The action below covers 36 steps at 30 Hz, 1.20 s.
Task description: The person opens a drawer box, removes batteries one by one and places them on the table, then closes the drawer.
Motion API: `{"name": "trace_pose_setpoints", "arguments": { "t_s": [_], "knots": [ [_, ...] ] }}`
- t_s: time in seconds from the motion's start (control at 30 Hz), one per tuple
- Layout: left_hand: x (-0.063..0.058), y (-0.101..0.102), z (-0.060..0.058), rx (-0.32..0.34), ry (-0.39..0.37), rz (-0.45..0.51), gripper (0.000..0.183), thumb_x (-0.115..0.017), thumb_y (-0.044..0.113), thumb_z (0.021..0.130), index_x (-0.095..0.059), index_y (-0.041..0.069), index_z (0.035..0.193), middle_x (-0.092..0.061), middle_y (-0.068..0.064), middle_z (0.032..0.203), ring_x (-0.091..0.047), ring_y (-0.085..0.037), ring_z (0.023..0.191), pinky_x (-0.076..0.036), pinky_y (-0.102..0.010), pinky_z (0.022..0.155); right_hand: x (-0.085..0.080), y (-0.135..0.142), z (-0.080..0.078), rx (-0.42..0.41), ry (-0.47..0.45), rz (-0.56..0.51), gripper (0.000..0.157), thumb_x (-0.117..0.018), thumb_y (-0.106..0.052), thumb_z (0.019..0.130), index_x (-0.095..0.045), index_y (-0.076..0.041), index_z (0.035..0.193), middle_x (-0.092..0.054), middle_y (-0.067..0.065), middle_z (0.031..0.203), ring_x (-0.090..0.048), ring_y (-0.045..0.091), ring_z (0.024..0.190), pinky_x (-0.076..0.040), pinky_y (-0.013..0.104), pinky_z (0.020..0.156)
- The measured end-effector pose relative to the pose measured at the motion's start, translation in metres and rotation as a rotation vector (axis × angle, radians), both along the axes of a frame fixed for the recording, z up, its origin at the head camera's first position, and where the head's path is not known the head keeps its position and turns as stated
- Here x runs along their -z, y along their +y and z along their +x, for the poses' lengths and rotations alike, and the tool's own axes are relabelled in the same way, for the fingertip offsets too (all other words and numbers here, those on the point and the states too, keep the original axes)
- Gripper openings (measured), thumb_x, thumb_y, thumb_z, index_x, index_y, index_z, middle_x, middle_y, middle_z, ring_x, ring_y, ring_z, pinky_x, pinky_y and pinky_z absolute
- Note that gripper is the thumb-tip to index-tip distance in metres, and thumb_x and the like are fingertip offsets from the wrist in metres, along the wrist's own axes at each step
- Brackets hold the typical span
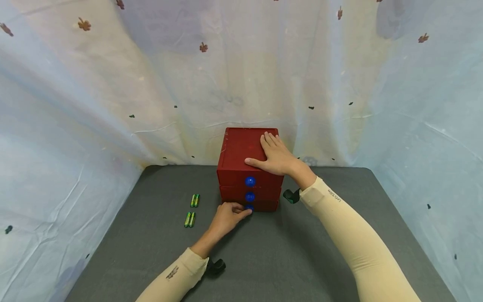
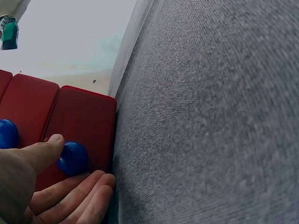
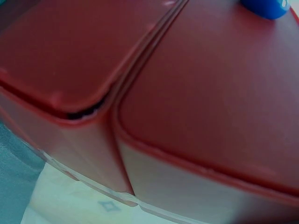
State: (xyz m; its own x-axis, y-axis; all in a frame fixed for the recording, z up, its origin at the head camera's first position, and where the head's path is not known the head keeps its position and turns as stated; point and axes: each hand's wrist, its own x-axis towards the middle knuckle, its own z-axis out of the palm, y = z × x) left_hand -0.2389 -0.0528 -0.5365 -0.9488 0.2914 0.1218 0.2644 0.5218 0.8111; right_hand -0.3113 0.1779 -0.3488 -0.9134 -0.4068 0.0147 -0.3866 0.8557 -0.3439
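A red cabinet of stacked drawers (image 1: 241,147) stands toward the back of the table, with a round blue knob on each drawer front. Low at the front, my left hand (image 1: 227,218) has its thumb and fingers on either side of the bottom knob (image 2: 73,159), pinching it. The bottom drawer front (image 2: 86,123) looks flush with those above. My right hand (image 1: 277,157) rests flat on the cabinet top, fingers spread toward the back right corner. In the right wrist view, the drawer fronts (image 3: 210,93) fill most of the picture and the right hand is out of sight.
Several green batteries (image 1: 193,220) lie in two groups on the dark grey table (image 1: 151,260), left of the cabinet. A pale patterned curtain (image 1: 241,84) hangs behind the table and along its sides. Black wrist mounts (image 1: 216,267) hang under both sleeves.
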Motion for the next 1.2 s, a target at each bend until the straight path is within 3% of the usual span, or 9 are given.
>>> {"name": "trace_pose_setpoints", "arguments": {
  "t_s": [0.2,1.2],
  "knots": [
    [0.0014,0.0032,-0.0008,-0.023,-0.007,0.029,0.029,-0.081,0.04,0.098,-0.084,0.011,0.099,-0.079,0.001,0.081,-0.074,-0.015,0.072,-0.055,-0.03,0.061,0.0011,0.0004,-0.0003,0.003,0.001,0.007,0.11,-0.049,-0.075,0.101,-0.007,0.0,0.171,0.0,0.019,0.179,0.005,0.034,0.167,0.006,0.049,0.132],
    [0.0023,0.0046,0.003,-0.049,-0.054,0.09,0.029,-0.081,0.038,0.098,-0.083,0.01,0.097,-0.079,0.002,0.079,-0.076,-0.016,0.075,-0.058,-0.032,0.066,0.0006,-0.001,0.0002,0.004,0.003,0.005,0.109,-0.05,-0.073,0.102,-0.007,0.0,0.17,0.0,0.019,0.179,0.004,0.034,0.167,0.005,0.049,0.132]
  ]
}}
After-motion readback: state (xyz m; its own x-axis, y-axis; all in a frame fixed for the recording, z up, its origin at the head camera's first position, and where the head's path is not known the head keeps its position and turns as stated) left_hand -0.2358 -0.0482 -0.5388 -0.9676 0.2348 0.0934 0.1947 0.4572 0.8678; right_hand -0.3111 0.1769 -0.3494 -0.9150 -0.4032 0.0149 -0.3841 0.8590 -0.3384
